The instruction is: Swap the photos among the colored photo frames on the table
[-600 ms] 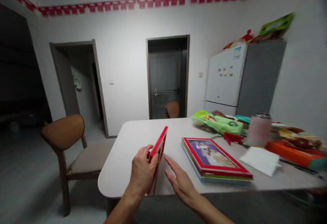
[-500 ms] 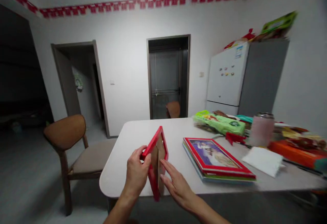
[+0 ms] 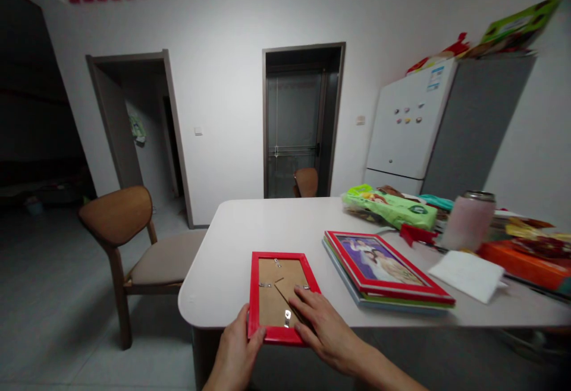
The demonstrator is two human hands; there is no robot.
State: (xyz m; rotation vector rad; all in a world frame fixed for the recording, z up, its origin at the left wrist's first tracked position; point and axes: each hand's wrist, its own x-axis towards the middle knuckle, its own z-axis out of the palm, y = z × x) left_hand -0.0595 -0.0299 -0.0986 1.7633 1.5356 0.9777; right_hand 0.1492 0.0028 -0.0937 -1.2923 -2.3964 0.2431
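A red picture frame (image 3: 280, 258) lies face down on the white table (image 3: 250, 224) near its front edge, its brown backing board and stand upward. My left hand (image 3: 237, 355) grips the frame's lower left corner, thumb on the red border. My right hand (image 3: 322, 328) rests on the backing board at the lower right, fingers stretched out flat. To the right lies a stack of frames (image 3: 386, 269), the top one red with a photo facing up.
A white folded cloth (image 3: 466, 274), a pink cup (image 3: 468, 221), a green packet (image 3: 390, 206) and other items crowd the table's right side. A wooden chair (image 3: 134, 242) stands at the left. A fridge (image 3: 423, 126) and two doorways are behind.
The red frame stood upright on its edge between my hands; it now lies flat, back side up. My right hand has moved onto the backing board. The camera tilted down slightly.
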